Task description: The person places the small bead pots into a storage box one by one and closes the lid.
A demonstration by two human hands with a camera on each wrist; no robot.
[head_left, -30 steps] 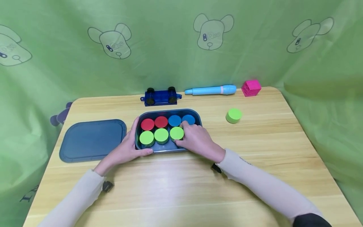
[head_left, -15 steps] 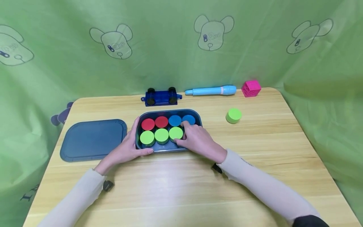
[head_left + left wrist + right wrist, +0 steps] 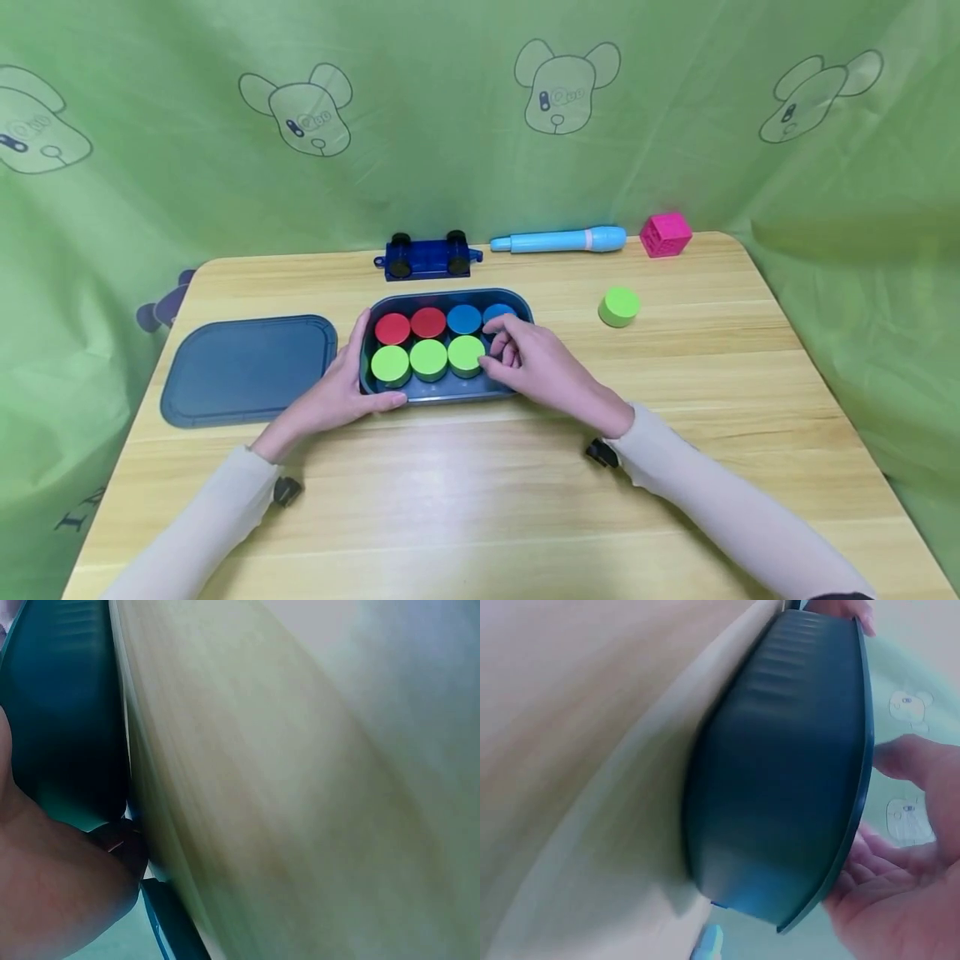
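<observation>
A dark blue plastic box (image 3: 450,390) holds two red discs (image 3: 392,328), two blue discs (image 3: 464,319) and a front row of three lime green discs (image 3: 429,358). My left hand (image 3: 339,396) grips the box's left end, thumb along the front rim and fingers along the side. Over the right end hovers my right hand (image 3: 543,367), fingers loosely bent and nothing held. Its thumb tip is right beside the rightmost green disc (image 3: 465,355), and its fingers partly cover the right blue disc. In the right wrist view, this hand (image 3: 907,900) is at the box rim, thumb and fingers apart.
The flat dark blue lid (image 3: 251,371) lies left of the box. Another green disc (image 3: 619,307) sits on the table to the right. Along the back edge are a blue wheeled toy chassis (image 3: 427,258), a light blue microphone-shaped toy (image 3: 558,241) and a pink cube (image 3: 665,234).
My right hand has let go of the rightmost green disc and drawn back to the right. That disc stands against the middle green one. The left hand keeps its hold.
</observation>
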